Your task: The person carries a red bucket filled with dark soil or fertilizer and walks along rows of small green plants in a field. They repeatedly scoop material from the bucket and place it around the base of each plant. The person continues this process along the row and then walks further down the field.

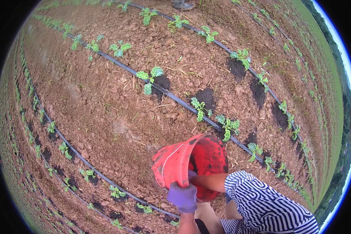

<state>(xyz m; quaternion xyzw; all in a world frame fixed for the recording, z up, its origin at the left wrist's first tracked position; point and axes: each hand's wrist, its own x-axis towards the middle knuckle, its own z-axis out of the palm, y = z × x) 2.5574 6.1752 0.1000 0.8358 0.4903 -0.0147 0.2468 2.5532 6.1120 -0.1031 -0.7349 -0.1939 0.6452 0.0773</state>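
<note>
My left hand [182, 195], in a purple glove, grips the rim of a red plastic bucket [171, 159] smeared with dark soil and fitted with a wire handle. The bucket is tipped on its side, its mouth facing right. My right hand [192, 174], also gloved, reaches inside it; most of the hand is hidden, and whether it holds anything cannot be seen. Just above the bucket, a young leafy plant, kale-like [228, 126], grows beside a black drip irrigation line [178, 101]. Dark soil patches [206, 98] lie near several plants.
More drip lines [84, 160] with seedlings [87, 174] run along both sides over clumpy brown soil [105, 117] with straw bits. A boot [182, 5] of another person shows at the top edge. Grass [333, 117] and trees [343, 166] border the field at the right.
</note>
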